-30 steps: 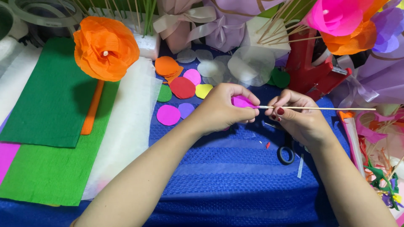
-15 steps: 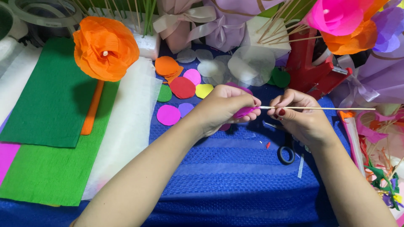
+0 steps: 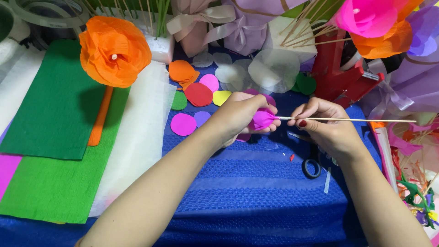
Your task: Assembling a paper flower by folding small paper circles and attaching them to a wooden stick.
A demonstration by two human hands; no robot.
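Pinching, left hand [image 3: 240, 114]: I saw fingers closed on a magenta crepe-paper petal [image 3: 263, 119], above the blue towel [image 3: 256, 192].
Right hand [image 3: 327, 126]: fingertips shut around a thin wooden skewer [image 3: 356, 120], tip touching petal.

We see both bare forearms coming up from the near edge, angled inward so the hands meet at centre; left hand [image 3: 240, 114] palm down, fingers curled, thumb and fingertips [image 3: 270, 123] pinched closed on a pink paper piece [image 3: 263, 118]; left wrist roughly straight, forearm running near-left to centre; right hand [image 3: 327, 126] just right of it, back of hand up, thumb and index pinching a thin wooden stick [image 3: 347, 120], other fingers folded under; red polish on the right thumbnail; hands close, not touching.
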